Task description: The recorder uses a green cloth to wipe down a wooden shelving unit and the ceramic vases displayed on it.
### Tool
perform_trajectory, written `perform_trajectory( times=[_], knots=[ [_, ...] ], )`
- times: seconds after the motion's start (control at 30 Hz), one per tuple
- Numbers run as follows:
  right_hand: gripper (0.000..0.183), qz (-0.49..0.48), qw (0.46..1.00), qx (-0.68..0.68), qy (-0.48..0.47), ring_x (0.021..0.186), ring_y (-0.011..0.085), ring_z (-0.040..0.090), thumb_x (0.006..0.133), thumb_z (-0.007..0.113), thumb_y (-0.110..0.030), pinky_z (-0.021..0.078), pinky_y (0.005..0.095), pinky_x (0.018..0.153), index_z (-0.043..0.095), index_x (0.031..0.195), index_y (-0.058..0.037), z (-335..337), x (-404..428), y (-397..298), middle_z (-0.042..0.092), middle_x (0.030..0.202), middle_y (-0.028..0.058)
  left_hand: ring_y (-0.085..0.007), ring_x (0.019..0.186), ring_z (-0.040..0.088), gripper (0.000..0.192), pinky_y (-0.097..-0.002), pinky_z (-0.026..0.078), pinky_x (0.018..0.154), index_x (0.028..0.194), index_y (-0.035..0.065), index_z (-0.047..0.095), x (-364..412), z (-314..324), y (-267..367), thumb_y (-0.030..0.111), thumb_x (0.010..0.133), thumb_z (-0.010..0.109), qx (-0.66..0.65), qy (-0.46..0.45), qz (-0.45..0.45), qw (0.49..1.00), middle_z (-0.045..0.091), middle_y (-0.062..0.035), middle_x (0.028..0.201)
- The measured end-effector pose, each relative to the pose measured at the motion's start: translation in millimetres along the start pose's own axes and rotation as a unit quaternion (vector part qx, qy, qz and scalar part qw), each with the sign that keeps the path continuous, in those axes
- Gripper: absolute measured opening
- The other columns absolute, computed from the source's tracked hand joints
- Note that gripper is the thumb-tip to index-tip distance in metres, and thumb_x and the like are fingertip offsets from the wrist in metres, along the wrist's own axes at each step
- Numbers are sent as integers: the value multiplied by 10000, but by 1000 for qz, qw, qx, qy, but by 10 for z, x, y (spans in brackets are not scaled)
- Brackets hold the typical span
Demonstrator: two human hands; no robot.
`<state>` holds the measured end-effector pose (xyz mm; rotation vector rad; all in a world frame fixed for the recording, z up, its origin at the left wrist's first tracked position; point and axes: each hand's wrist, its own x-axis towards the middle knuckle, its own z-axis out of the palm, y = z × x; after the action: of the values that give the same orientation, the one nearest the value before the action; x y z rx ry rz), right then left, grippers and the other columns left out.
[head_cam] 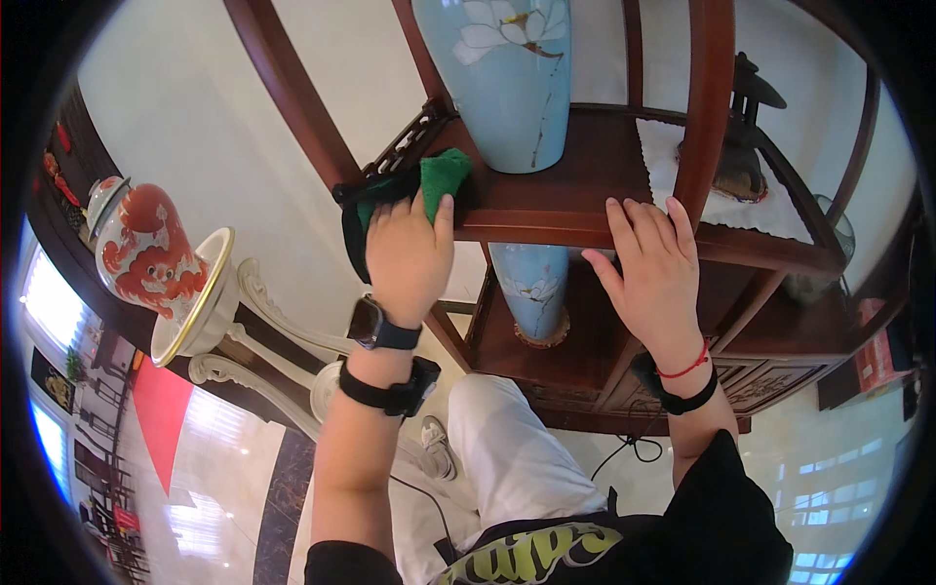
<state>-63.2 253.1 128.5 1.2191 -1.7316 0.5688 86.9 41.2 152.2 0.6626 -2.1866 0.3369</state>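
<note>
My left hand (pixel 411 252) presses a green cloth (pixel 444 175) with dark parts onto the left front corner of a dark wooden shelf (pixel 537 194), beside a low openwork rail. With fingertips on the shelf's front edge, my right hand (pixel 651 267) holds nothing, its thumb spread apart, next to an upright post (pixel 706 110). A tall light-blue porcelain vase (pixel 512 95) painted with white flowers stands on this shelf, behind and between my hands. A smaller blue vase (pixel 532 292) stands on the shelf below.
Right of the post, a dark figurine (pixel 735 161) rests on a white scalloped cloth (pixel 779 216). A lidded red-and-white porcelain jar (pixel 150 248) sits in a gold-rimmed white stand (pixel 219 292) at left. A black cable (pixel 640 450) lies on the floor below the cabinet.
</note>
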Motion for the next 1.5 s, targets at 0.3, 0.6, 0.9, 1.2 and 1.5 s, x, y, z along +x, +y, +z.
perform_trajectory(
  times=[0.3, 0.6, 0.9, 1.2, 1.5],
  knots=[
    [443, 16, 1000, 2, 17, 986, 243, 529, 772, 622, -335, 302, 367, 1029, 558, 1081, -24, 129, -80, 62, 559, 1002, 122, -418, 902, 547, 493, -446, 427, 802, 1021, -10, 554, 438, -65, -74, 397, 948, 285, -38, -296, 80, 951, 579, -283, 859],
    [412, 23, 999, 19, 31, 974, 224, 529, 767, 621, -325, 313, 336, 1018, 563, 1059, -42, 213, -111, 113, 555, 999, 105, -315, 1099, 507, 578, -333, 341, 983, 1262, 43, 454, 1017, 279, -109, 478, 932, 265, 68, -477, -25, 876, 541, -203, 1187],
    [446, 37, 999, 3, 25, 1008, 219, 531, 775, 628, -371, 286, 378, 1013, 575, 1097, -68, 293, -151, 88, 563, 1055, 72, -226, 1011, 527, 625, -344, 391, 897, 1241, 69, 506, 1340, 439, -78, 560, 866, 412, -18, -503, -222, 835, 555, -154, 1158],
    [428, 49, 999, -9, 14, 1025, 200, 524, 752, 641, -319, 247, 378, 1027, 575, 1105, -86, 284, -159, 76, 556, 1072, 55, -253, 1179, 437, 587, -393, 312, 995, 1304, 111, 451, 1360, 604, -183, 513, 889, 352, -51, -529, -176, 829, 459, -137, 1311],
    [364, 23, 999, -9, 36, 996, 176, 530, 722, 563, -172, 275, 340, 1026, 562, 1072, -73, 255, -149, 108, 556, 1006, 61, -240, 1017, 523, 594, -353, 379, 908, 1244, 40, 496, 1185, 239, 69, 498, 878, 404, -39, -511, -221, 830, 536, -157, 1198]
  ],
)
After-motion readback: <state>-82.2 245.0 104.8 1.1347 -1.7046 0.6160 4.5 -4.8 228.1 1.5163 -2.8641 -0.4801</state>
